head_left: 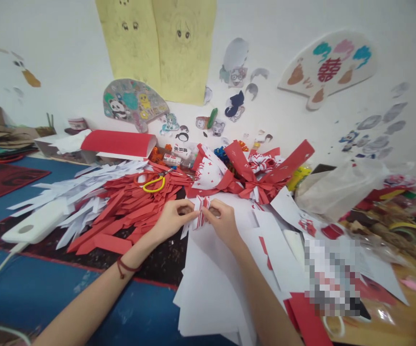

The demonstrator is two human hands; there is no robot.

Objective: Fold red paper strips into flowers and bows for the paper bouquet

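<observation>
Between my two hands, above the white paper sheets, is a small folded red-and-white paper piece. My left hand pinches its left side between thumb and fingers. On the right side, my right hand grips it in the same way, fingertips close to the left ones. Just beyond the hands stand red-and-white folded paper bundles. To the left lies a heap of red paper strips, with white paper strips beside it.
Yellow-handled scissors rest on the red strips. A white power strip with a cable lies at the left. A red paper roll sits near the wall. Clear plastic bags and tape crowd the right side.
</observation>
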